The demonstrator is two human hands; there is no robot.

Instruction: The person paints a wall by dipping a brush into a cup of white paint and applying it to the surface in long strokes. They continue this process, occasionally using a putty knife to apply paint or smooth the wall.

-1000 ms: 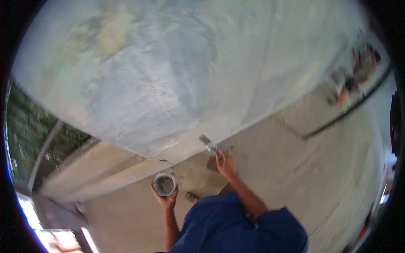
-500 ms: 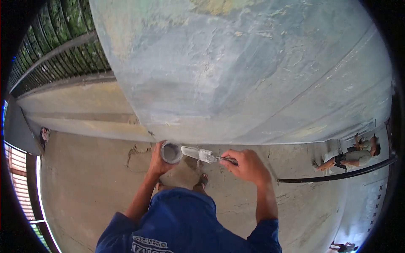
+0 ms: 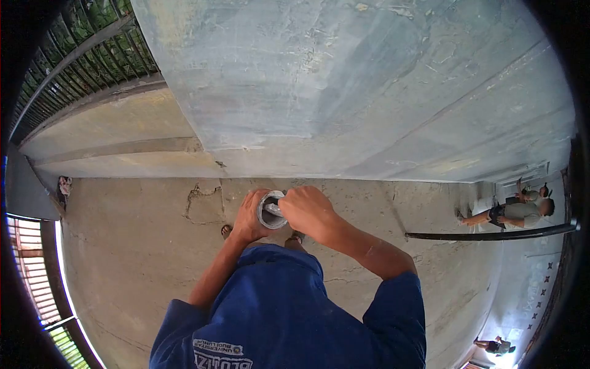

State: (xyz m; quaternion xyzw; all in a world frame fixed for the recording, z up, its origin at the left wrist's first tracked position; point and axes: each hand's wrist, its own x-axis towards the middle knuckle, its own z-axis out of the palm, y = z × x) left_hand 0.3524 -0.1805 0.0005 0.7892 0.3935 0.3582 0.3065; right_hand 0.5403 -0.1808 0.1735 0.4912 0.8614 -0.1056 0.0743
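Note:
My left hand (image 3: 249, 218) is wrapped around a small round cup (image 3: 262, 216), its open mouth facing up and its inner wall grey and smeared. My right hand (image 3: 309, 212) is closed over the cup's right rim, gripping a paintbrush (image 3: 274, 210) that is coated whitish. The flat end of the brush is inside the cup; its handle is hidden by my fingers. Both hands are close together in front of my blue shirt (image 3: 276, 307). What lies at the bottom of the cup cannot be made out.
A patchy blue-grey wall (image 3: 344, 92) with rough, flaking spots rises ahead. To its left are a low yellowish wall (image 3: 123, 138) and a metal fence (image 3: 80, 61). A black pole (image 3: 491, 235) juts in at right, near seated people (image 3: 522, 212). The concrete floor (image 3: 141, 258) is cracked.
My right hand has moved left to the cup, and the brush has gone from beside the cup to inside it. The left hand with the cup has shifted slightly right. The view has tilted.

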